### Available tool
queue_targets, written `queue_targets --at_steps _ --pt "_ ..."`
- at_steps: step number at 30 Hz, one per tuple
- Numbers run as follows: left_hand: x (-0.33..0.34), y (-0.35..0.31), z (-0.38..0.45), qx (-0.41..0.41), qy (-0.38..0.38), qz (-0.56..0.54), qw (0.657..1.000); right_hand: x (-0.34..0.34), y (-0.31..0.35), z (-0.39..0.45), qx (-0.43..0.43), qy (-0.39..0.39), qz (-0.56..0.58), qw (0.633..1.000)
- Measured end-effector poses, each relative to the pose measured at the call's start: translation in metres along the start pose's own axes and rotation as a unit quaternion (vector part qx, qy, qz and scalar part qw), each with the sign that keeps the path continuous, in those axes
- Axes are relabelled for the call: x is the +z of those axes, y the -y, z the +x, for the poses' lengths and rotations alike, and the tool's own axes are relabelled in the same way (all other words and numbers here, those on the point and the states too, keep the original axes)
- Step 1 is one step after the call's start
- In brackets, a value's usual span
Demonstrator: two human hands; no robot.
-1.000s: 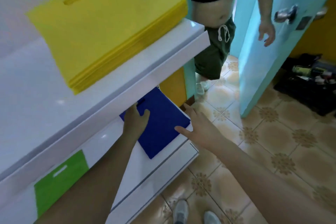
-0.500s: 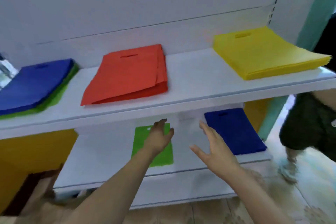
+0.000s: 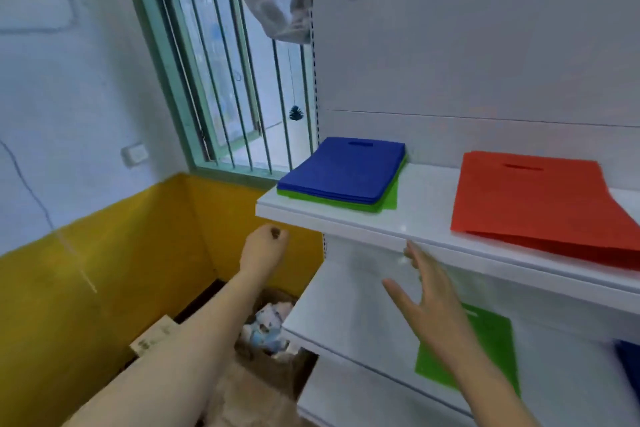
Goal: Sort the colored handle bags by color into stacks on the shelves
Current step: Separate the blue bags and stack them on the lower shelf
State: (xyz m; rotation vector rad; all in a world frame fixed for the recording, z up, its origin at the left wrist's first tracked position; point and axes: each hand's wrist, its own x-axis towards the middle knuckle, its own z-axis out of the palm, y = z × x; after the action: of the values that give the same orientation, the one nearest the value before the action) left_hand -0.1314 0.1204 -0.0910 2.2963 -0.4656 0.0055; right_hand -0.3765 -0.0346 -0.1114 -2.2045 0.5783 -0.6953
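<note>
Handle bags: mixed pile [image 3: 341, 172] on upper shelf [image 3: 408, 218], blue bags on top, green bags [image 3: 388, 203] under them, edges showing at front and right side. Pile sits up and between both hands, just above and right of left hand [image 3: 264, 250], up-left of right hand [image 3: 427, 295]. Both hands empty. Left hand fingers [image 3: 277, 236] curled in a loose fist, gripping nothing, held just below the shelf's left corner, not touching it as far as I can tell. Right hand fingers [image 3: 412, 256] spread wide, tips near the shelf's front lip, contact unclear due to blur.

Red bags [image 3: 540, 198] in own stack on same shelf, up and right of right hand, well apart from mixed pile. Single green bag [image 3: 485, 347] flat on lower shelf [image 3: 346, 315], partly behind right wrist. Blue bag corner [image 3: 628, 360] at far right edge of lower shelf.

Progress estimate: early to mid. Red looks sorted. Green and blue stacks only just begun below, one bag each visible. Left to do: split the blue-on-green pile, blues to the blue spot, greens to the green spot. Likely next reach is for the top blue bags.
</note>
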Motion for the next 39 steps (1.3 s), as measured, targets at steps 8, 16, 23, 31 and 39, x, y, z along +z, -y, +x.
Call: queue_targets --at_steps 8,16,23,31,39 --pt "-0.031 -0.055 0.145 0.144 -0.049 -0.052 0.987 0.031 0.027 0.121 -0.036 -0.054 -0.016 0.998" --pt "0.019 -0.096 0.283 0.273 0.05 0.047 0.959 0.05 0.023 0.238 0.022 -0.064 -0.082 0.994" --pt "0.07 -0.095 0.367 0.326 0.167 0.18 0.913 0.066 0.0 0.25 0.12 0.013 -0.192 0.974" --pt "0.11 -0.08 0.394 0.383 0.11 0.259 0.88 0.074 0.007 0.249 0.161 -0.039 -0.134 0.977" --pt "0.09 -0.1 0.381 0.454 0.064 0.194 0.867 0.09 0.037 0.249 0.158 -0.174 -0.218 0.947"
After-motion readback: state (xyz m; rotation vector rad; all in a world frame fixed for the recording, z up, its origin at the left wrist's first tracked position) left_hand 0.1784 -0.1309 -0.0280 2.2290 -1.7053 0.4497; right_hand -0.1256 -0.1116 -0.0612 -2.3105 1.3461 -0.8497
